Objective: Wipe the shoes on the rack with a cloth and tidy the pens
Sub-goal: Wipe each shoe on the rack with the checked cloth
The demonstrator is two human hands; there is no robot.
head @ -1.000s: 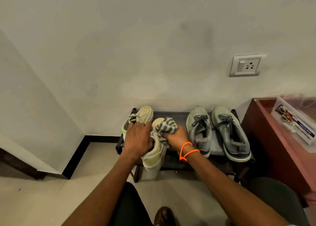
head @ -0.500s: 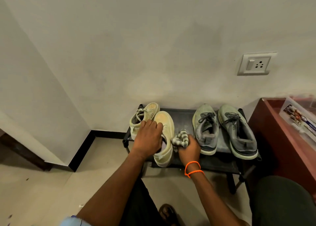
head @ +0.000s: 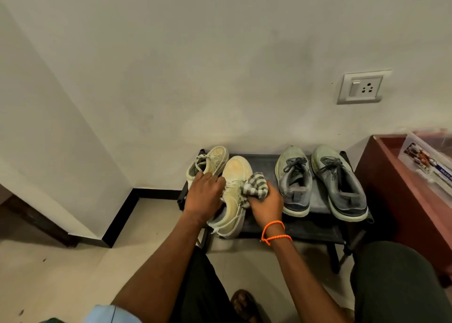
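A low black shoe rack (head: 264, 161) stands against the wall. On its left, my left hand (head: 204, 195) grips a pale yellow shoe (head: 236, 173) by its laced top, heel tilted off the rack's front edge. A second pale yellow shoe (head: 212, 159) lies behind it. My right hand (head: 265, 204) grips a grey-and-white striped cloth (head: 254, 187) pressed against the held shoe's right side. Two grey shoes (head: 294, 176) (head: 338, 181) rest on the rack's right half. No pens can be made out.
A reddish-brown table (head: 401, 200) stands to the right, with a clear plastic box (head: 430, 161) on it. A dark rounded seat (head: 401, 281) is at lower right. A wall socket (head: 363, 88) is above. Tiled floor lies to the left.
My right hand with the cloth has moved up from the rack surface onto the side of the yellow shoe. My left hand keeps its hold on the shoe.
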